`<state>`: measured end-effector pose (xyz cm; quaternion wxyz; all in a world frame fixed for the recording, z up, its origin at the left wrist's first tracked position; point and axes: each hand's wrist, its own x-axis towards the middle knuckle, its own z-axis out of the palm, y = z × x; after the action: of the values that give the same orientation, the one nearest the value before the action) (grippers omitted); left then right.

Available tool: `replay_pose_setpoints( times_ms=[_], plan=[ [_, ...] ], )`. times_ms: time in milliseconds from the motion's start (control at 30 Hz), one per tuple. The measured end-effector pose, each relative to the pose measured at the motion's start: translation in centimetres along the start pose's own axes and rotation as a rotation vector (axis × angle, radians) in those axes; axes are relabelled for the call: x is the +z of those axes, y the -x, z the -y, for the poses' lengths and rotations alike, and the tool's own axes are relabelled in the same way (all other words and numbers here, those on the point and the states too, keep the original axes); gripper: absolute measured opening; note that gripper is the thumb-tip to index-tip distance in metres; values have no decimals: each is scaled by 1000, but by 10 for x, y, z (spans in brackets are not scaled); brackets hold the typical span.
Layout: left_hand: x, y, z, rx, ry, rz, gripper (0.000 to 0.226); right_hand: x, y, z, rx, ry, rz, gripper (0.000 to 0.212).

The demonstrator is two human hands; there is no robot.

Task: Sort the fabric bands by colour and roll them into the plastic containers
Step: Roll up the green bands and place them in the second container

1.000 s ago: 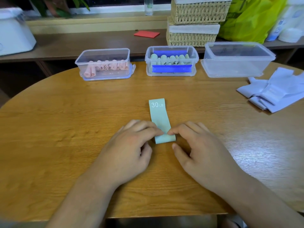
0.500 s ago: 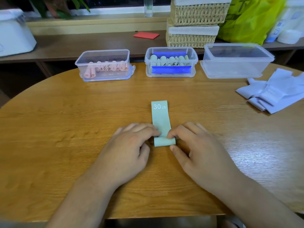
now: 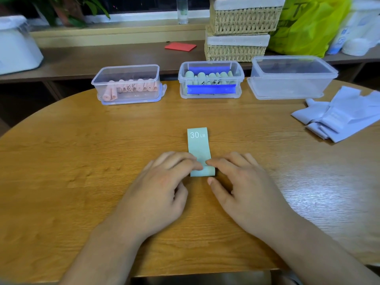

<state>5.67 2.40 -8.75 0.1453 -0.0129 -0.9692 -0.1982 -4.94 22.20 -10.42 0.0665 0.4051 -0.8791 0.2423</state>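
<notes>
Rightward, lilac bands (image 3: 339, 117) lie beside container (image 3: 287, 85).

**Household room, by a window**

A rounded wooden table (image 3: 82, 161) stands before a low wooden shelf (image 3: 102, 56) cluttered with stacked wicker baskets (image 3: 242, 27), a yellow plastic bag (image 3: 308, 23) and a white appliance (image 3: 16, 46). Houseplant leaves (image 3: 82, 7) and a clear bottle (image 3: 182, 11) show along the window ledge (image 3: 123, 31).

The band (image 3: 199, 150) in the frame's middle is pale green, printed "30 LB" in white. The table (image 3: 82, 161) is honey-brown with wood grain. The container at upper left (image 3: 125, 68) holds pink rolls (image 3: 111, 95); the middle container (image 3: 240, 79) holds pale green rolls (image 3: 209, 76) and has blue clips (image 3: 211, 89). At right lie lavender bands (image 3: 339, 118).
</notes>
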Motion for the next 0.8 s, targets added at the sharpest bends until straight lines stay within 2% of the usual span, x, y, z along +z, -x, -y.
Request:
replay_pose_setpoints(
  times_ms=[67, 267, 467, 800],
  plan=[
    [1, -1, 2, -9, -5, 6, 56, -1, -1, 1, 4, -8, -6, 46],
    [4, -4, 4, -49, -28, 29, 62, -3, -9, 2, -35, -33, 16, 37],
    [4, -4, 1, -132, 33, -34, 69, 0, -25, -2, -11, -32, 14, 30],
    [-1, 1, 2, -55, 86, -82, 58, -8, 4, 1, -54, -91, 34, 21]
  ],
)
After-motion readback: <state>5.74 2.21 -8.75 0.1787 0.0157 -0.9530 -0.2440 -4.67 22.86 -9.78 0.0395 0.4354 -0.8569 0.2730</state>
